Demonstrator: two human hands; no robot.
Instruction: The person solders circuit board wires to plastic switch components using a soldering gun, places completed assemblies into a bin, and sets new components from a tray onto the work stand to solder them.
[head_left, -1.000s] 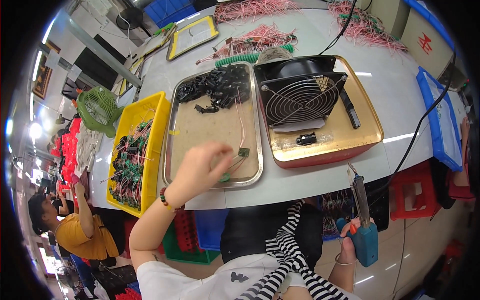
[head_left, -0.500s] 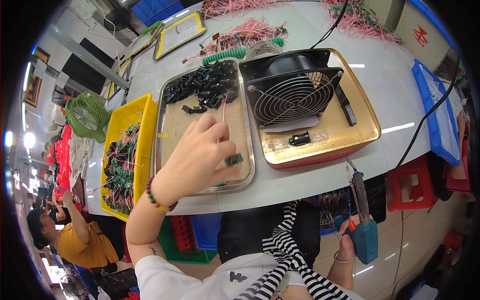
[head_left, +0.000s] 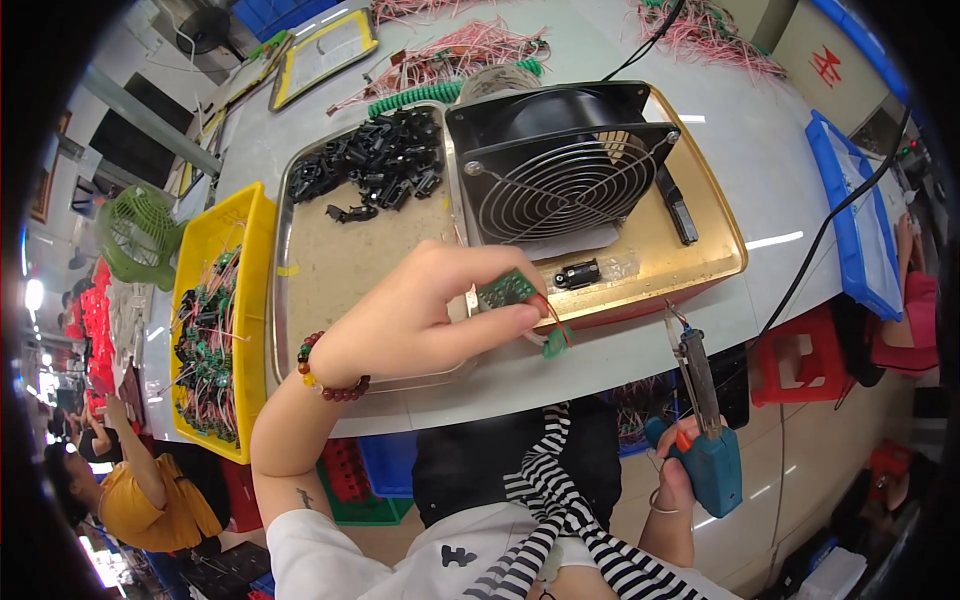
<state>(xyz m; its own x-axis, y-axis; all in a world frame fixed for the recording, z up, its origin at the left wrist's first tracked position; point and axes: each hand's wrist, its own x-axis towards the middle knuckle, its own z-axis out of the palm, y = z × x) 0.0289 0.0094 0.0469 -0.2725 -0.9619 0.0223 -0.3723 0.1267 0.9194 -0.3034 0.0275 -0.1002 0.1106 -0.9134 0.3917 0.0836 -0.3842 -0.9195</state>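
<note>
Over the near side of the metal tray (head_left: 282, 330), my left hand (head_left: 415, 310) pinches a small green circuit board (head_left: 507, 291) between thumb and fingers. Thin red wires and a green piece (head_left: 556, 344) hang below the board. My right hand (head_left: 672, 482), low at the right, grips a blue soldering gun (head_left: 716, 472) with its metal tip pointing up at the table edge. Just beyond the board, a small black plastic part (head_left: 577, 274) lies on the gold-coloured tray (head_left: 705, 258). Black plastic parts (head_left: 375, 160) are heaped at the far end of the metal tray.
A black fan with a wire guard (head_left: 570, 190) stands on the gold tray beside a black bar (head_left: 677, 205). At the left is a yellow bin (head_left: 253, 310) of wired boards. A black cable (head_left: 835, 225) runs down the right side. Pink-wired bundles (head_left: 465, 65) lie farther back.
My left hand has moved right and nearer, from the metal tray toward the gold tray, bringing the circuit board along. My right hand still holds the soldering gun; the view has shifted slightly.
</note>
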